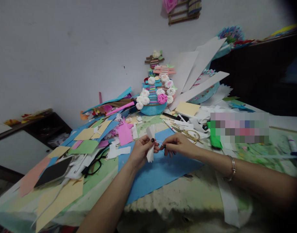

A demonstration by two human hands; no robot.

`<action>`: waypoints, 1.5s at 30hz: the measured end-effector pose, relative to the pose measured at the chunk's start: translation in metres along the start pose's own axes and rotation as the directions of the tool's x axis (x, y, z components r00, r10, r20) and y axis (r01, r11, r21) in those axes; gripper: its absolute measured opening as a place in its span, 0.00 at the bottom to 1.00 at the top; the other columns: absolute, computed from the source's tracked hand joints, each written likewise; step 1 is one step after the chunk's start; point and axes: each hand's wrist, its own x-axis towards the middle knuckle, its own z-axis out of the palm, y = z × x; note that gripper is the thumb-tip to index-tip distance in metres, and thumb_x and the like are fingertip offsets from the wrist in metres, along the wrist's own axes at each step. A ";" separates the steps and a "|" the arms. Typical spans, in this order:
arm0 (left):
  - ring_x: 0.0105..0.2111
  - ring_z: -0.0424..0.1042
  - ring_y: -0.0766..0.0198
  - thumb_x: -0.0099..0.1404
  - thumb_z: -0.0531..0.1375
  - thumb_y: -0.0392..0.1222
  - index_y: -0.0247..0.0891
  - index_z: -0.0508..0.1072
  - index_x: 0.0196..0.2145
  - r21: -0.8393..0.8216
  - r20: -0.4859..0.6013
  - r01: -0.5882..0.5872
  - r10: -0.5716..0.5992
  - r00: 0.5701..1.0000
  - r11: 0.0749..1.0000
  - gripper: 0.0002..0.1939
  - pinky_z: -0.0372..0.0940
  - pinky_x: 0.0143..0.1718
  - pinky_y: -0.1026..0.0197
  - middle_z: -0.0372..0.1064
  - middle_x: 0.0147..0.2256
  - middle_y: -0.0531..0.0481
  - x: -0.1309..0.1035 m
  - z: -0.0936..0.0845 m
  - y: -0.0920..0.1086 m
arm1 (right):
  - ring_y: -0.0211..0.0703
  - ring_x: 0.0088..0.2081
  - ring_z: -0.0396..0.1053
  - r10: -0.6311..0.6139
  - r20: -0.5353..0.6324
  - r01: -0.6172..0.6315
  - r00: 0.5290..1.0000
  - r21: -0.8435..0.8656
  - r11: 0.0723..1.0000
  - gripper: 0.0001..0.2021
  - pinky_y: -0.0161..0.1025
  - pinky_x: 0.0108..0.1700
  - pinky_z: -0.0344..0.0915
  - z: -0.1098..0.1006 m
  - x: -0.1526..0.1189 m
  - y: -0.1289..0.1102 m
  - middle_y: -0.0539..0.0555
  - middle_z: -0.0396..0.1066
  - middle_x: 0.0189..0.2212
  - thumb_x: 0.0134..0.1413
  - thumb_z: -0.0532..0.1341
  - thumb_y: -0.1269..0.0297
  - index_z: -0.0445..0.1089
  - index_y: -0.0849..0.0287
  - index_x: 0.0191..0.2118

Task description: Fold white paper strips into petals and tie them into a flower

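Note:
My left hand pinches a bunch of white folded paper at its middle, so the paper stands upright with its ends fanning out above and below. A thin white string runs from the paper to my right hand, whose fingertips are closed on it. Whether the string goes all the way round the paper is hidden by my left fingers. Both hands hover over a blue sheet lying on the table.
Scissors and pens lie beyond my right hand. A phone, a cable and paper scraps cover the left side. Blue guitar-shaped paper craft with flowers leans at the wall. A green object sits right.

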 end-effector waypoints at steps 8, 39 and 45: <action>0.18 0.65 0.73 0.48 0.69 0.45 0.34 0.69 0.32 -0.030 0.089 0.001 0.001 0.996 1.000 0.18 0.58 0.20 0.71 0.67 0.21 0.54 -0.002 0.003 0.000 | 0.32 0.18 0.65 -0.053 -0.059 0.059 0.997 0.100 0.993 0.19 0.28 0.19 0.59 0.004 0.000 0.002 0.52 0.73 0.26 0.55 0.57 0.57 0.60 0.60 0.50; 0.22 0.70 0.67 0.49 0.56 0.32 0.28 0.72 0.34 -0.123 0.095 0.082 -0.070 0.993 0.989 0.13 0.64 0.25 0.67 0.71 0.25 0.46 -0.001 0.004 0.000 | 0.32 0.20 0.62 -0.194 -0.235 0.108 0.952 -0.335 0.936 0.10 0.29 0.24 0.55 0.004 -0.003 -0.001 0.49 0.69 0.19 0.54 0.57 0.64 0.73 0.62 0.29; 0.21 0.69 0.67 0.48 0.55 0.30 0.29 0.72 0.36 -0.135 0.057 0.075 -0.068 0.996 0.988 0.15 0.63 0.24 0.68 0.71 0.24 0.47 0.000 0.005 -0.002 | 0.30 0.19 0.57 -0.310 -0.220 0.177 0.925 -0.475 0.862 0.07 0.30 0.24 0.52 0.004 -0.005 -0.004 0.47 0.65 0.17 0.52 0.57 0.68 0.72 0.62 0.28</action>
